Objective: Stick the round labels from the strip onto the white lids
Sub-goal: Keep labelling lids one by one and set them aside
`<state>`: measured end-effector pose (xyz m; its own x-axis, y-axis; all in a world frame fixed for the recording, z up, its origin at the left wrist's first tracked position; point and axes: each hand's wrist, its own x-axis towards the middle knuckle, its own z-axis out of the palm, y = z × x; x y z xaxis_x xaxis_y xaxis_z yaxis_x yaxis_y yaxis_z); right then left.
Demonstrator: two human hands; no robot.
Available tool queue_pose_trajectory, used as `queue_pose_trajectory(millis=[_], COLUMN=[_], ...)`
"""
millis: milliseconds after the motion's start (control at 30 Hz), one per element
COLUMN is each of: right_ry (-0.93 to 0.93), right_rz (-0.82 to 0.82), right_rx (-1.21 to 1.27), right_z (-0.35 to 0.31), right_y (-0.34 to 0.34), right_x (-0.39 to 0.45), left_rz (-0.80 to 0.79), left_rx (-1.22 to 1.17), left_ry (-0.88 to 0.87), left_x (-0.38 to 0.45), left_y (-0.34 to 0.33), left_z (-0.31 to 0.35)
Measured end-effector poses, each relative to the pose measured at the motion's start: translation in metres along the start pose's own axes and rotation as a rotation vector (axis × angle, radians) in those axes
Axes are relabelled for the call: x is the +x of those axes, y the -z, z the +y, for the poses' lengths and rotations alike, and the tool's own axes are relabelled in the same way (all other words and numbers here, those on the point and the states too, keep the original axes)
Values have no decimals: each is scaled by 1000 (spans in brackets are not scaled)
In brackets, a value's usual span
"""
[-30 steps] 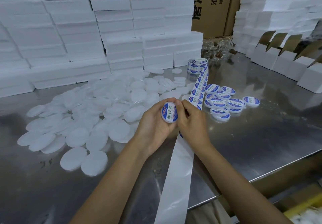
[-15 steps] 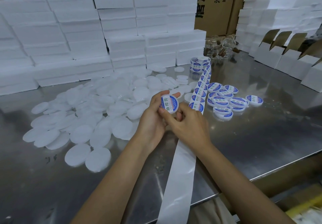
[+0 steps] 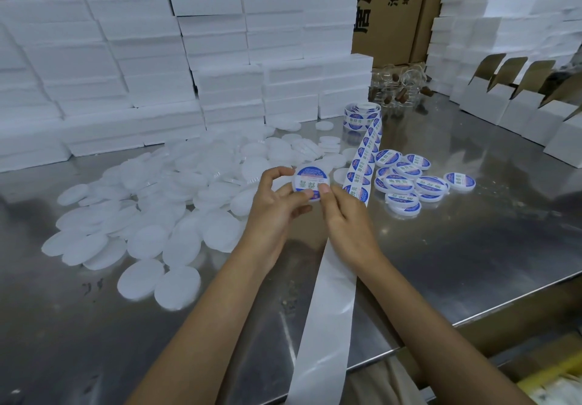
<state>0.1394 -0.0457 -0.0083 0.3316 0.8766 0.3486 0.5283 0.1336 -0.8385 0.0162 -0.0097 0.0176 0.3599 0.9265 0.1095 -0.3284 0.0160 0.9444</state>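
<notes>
A heap of bare white lids (image 3: 163, 212), too many for me to count, spreads over the steel surface (image 3: 472, 241) at my left. My left hand (image 3: 274, 206) grips one lid (image 3: 310, 182), white-rimmed with a blue-and-white round label on top, while my right hand (image 3: 348, 225) pinches its near edge, thumb pressing the label. Just right, the label strip (image 3: 362, 168) runs from its roll toward me, beside roughly ten labelled lids (image 3: 412, 181).

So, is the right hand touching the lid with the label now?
Touching. The head view shows the right hand with its thumb pressed on the label of the lid, which the left hand holds.
</notes>
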Motion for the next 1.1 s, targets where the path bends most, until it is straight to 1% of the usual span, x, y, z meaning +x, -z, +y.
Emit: queue_pose_trajectory(millis=[67,133,233,333,467,600,633,700,767,800,833,933,1100], right_ry=[-26,-32,-31,-27,33,41,47,71,89,94,96,82,133], right_rz=[0,-7,-8,49,101,146,160,163,126,105,86,25,-52], right_rx=[49,67,4,-17,-87,-132,-135,-139,-123,-94,-51,67,-40], right_z=[3,5,7,7,7,8,9,9,9,9,9,6,7], right_y=[3,4,3,2,2,2,2,4,4,4,4,2,-2], right_x=[2,3,3,6,5,6,7,6,5,5,4,3,-1], left_rz=[32,23,37,49,74,118,101,-6,-136,-159,-143,25,209], left_rx=[79,113,100,96,119,158,160,152,177,208,235,258,274], left_ry=[-30,-39,-29,-2,18,5,-2,0,20,15,2,-17,-57], left_x=[-1,-2,-3,-5,-6,-5,-6,-6,-7,-6,-6,-6,-1], left_y=[3,5,5,4,3,2,1,0,1,1,2,4,7], left_z=[2,5,11,11,11,9,9,8,8,8,9,11,10])
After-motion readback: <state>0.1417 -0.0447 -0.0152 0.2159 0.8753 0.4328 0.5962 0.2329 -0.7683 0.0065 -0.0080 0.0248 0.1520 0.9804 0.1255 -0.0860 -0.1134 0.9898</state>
